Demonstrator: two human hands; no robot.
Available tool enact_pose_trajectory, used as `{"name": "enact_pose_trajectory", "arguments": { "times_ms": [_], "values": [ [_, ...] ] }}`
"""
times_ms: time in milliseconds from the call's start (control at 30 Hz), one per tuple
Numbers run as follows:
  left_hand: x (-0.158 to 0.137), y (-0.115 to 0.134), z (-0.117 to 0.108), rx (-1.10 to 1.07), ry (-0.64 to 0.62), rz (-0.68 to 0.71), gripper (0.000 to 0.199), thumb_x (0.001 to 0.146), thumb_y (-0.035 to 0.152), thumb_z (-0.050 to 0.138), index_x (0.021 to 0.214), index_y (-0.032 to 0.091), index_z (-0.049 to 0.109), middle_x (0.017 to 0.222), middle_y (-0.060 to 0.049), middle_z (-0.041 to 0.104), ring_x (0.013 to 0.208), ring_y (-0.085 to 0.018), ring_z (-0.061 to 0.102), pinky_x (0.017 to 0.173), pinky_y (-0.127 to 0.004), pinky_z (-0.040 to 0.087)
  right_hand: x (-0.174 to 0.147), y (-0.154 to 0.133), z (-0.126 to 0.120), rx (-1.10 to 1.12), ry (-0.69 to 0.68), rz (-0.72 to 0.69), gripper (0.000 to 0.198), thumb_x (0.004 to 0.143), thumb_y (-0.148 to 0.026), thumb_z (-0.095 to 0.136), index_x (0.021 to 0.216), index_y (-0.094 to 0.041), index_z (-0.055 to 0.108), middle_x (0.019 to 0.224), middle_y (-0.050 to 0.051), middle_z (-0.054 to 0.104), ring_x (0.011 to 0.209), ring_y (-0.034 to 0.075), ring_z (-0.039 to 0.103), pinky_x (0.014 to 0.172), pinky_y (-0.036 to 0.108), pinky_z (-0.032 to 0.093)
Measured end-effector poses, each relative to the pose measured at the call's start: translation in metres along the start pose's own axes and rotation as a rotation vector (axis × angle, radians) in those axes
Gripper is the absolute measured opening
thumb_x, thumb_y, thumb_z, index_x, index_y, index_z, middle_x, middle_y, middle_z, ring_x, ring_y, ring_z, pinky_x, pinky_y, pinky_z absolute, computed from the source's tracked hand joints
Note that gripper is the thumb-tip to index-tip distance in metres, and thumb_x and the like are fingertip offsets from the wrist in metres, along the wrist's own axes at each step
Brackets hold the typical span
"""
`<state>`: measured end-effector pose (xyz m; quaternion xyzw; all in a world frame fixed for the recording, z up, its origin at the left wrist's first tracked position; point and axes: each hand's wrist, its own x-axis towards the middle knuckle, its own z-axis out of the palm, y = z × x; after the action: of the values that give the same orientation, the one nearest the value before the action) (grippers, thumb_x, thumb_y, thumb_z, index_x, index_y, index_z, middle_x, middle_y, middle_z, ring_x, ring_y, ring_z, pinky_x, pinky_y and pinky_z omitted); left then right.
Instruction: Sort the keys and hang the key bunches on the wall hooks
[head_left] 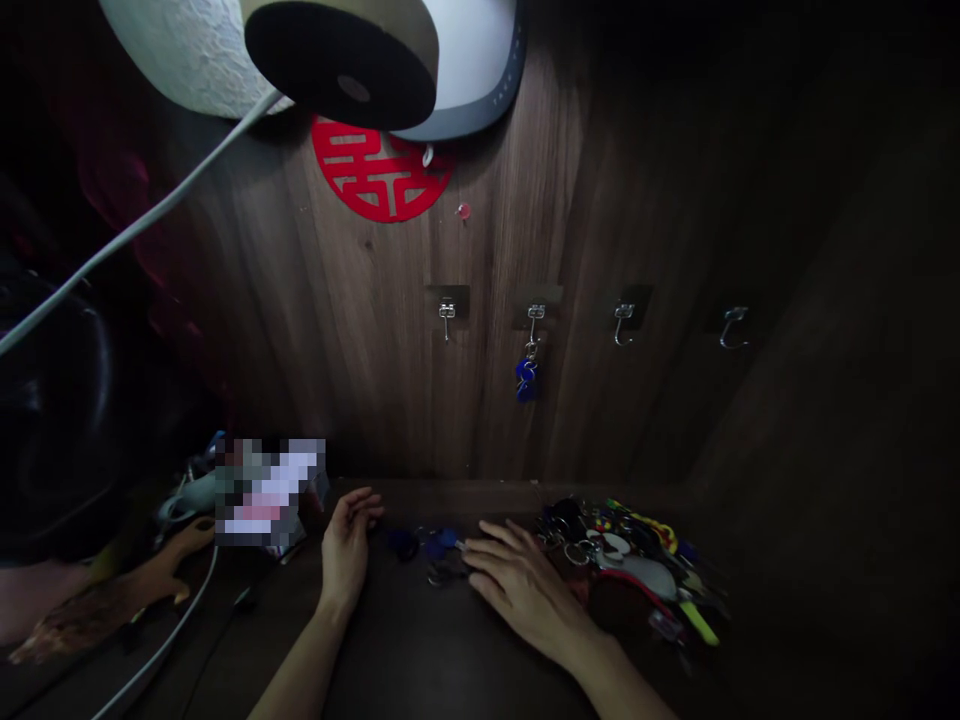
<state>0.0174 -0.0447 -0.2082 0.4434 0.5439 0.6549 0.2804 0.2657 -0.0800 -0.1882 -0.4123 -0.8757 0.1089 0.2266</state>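
My left hand [349,550] hovers or rests at the left of the dark surface, its fingers loosely bent and nothing visible in them. Over the middle right, my right hand [519,588] lies palm down with its fingers stretched out. Between the two hands is a small group of keys with blue fobs [439,545]. The right fingertips reach the right side of these keys; whether they touch cannot be made out. Close to the right hand's other side lies a pile of keys and keyrings [637,575] with colourful tags and straps.
Several metal hooks are fixed to the wooden panel; one hook [535,315] carries a blue-fobbed key bunch [526,380]. A blurred-out box [274,500], a brown animal-shaped object [127,590] and a white cable [169,625] lie at left. A cap [480,80] hangs above.
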Motion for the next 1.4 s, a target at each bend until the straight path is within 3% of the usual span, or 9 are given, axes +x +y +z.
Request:
{"name": "enact_pose_trajectory", "arguments": {
  "times_ms": [133, 267, 400, 533, 767, 900, 1067, 1333, 1400],
  "values": [
    [0.001, 0.0, -0.001, 0.008, -0.007, -0.003, 0.026, 0.075, 0.029, 0.052, 0.097, 0.016, 0.059, 0.093, -0.008, 0.071, 0.076, -0.019, 0.069, 0.069, -0.034, 0.055, -0.007, 0.024, -0.009, -0.022, 0.212, 0.0, 0.023, 0.091, -0.026, 0.048, 0.101, -0.029, 0.069, 0.11, 0.001, 0.068, 0.113, 0.021, 0.054, 0.1, 0.043, 0.037],
    [-0.006, 0.005, 0.001, 0.128, -0.055, 0.072, 0.027, 0.079, 0.031, 0.049, 0.101, 0.018, 0.059, 0.095, -0.008, 0.071, 0.079, -0.021, 0.069, 0.075, -0.037, 0.055, -0.014, 0.06, -0.024, -0.115, 0.555, 0.22, 0.027, 0.091, -0.024, 0.041, 0.101, -0.024, 0.067, 0.103, 0.006, 0.069, 0.1, 0.023, 0.058, 0.087, 0.041, 0.043],
    [-0.021, 0.017, 0.01, 0.493, -0.452, 0.432, 0.032, 0.086, 0.031, 0.047, 0.113, 0.026, 0.061, 0.111, -0.005, 0.069, 0.105, -0.022, 0.063, 0.093, -0.038, 0.048, -0.025, 0.089, -0.038, -0.243, 0.677, 0.427, 0.033, 0.083, -0.013, 0.037, 0.094, -0.021, 0.067, 0.094, 0.006, 0.07, 0.092, 0.024, 0.057, 0.083, 0.041, 0.042],
    [-0.027, 0.021, 0.017, 0.706, -0.777, 0.67, 0.031, 0.089, 0.034, 0.047, 0.116, 0.032, 0.062, 0.117, -0.002, 0.067, 0.118, -0.022, 0.055, 0.102, -0.042, 0.041, -0.031, 0.093, -0.039, -0.309, 0.539, 0.457, 0.036, 0.079, -0.008, 0.04, 0.091, -0.024, 0.069, 0.095, 0.004, 0.07, 0.093, 0.024, 0.056, 0.083, 0.039, 0.04],
    [-0.018, 0.011, 0.011, 0.979, -0.419, 0.597, 0.038, 0.092, 0.036, 0.034, 0.085, 0.021, 0.069, 0.086, -0.008, 0.073, 0.084, -0.025, 0.065, 0.077, -0.037, 0.047, -0.027, 0.08, -0.033, -0.347, 0.389, 0.415, 0.024, 0.077, -0.014, 0.052, 0.09, -0.027, 0.067, 0.093, 0.003, 0.069, 0.091, 0.023, 0.057, 0.085, 0.039, 0.037],
    [-0.015, 0.006, 0.008, 1.047, -0.378, 0.629, 0.035, 0.09, 0.031, 0.035, 0.081, 0.021, 0.068, 0.081, -0.008, 0.072, 0.078, -0.026, 0.064, 0.07, -0.035, 0.046, -0.026, 0.079, -0.037, -0.34, 0.376, 0.435, 0.016, 0.075, -0.012, 0.051, 0.07, -0.024, 0.062, 0.079, 0.001, 0.066, 0.083, 0.021, 0.057, 0.081, 0.036, 0.037],
    [-0.014, 0.004, 0.008, 1.012, -0.32, 0.573, 0.03, 0.086, 0.028, 0.038, 0.082, 0.022, 0.067, 0.085, -0.007, 0.072, 0.081, -0.025, 0.064, 0.075, -0.035, 0.046, -0.027, 0.08, -0.04, -0.277, 0.364, 0.401, 0.014, 0.08, -0.019, 0.053, 0.086, -0.026, 0.065, 0.091, 0.001, 0.07, 0.092, 0.022, 0.059, 0.087, 0.039, 0.037],
    [-0.015, 0.008, 0.011, 0.975, -0.258, 0.449, 0.027, 0.086, 0.03, 0.04, 0.086, 0.024, 0.067, 0.09, -0.005, 0.072, 0.091, -0.026, 0.063, 0.079, -0.037, 0.044, -0.013, 0.052, -0.013, -0.112, 0.232, 0.11, 0.026, 0.083, -0.011, 0.054, 0.099, -0.028, 0.066, 0.108, 0.0, 0.07, 0.099, 0.017, 0.061, 0.092, 0.037, 0.038],
    [-0.015, 0.008, 0.009, 0.979, -0.253, 0.453, 0.026, 0.086, 0.027, 0.04, 0.087, 0.024, 0.066, 0.091, -0.005, 0.072, 0.089, -0.025, 0.062, 0.079, -0.036, 0.044, -0.011, 0.051, -0.009, -0.143, 0.259, 0.16, 0.026, 0.083, -0.011, 0.054, 0.099, -0.028, 0.067, 0.105, 0.001, 0.07, 0.098, 0.017, 0.061, 0.091, 0.038, 0.039]
  ]
}}
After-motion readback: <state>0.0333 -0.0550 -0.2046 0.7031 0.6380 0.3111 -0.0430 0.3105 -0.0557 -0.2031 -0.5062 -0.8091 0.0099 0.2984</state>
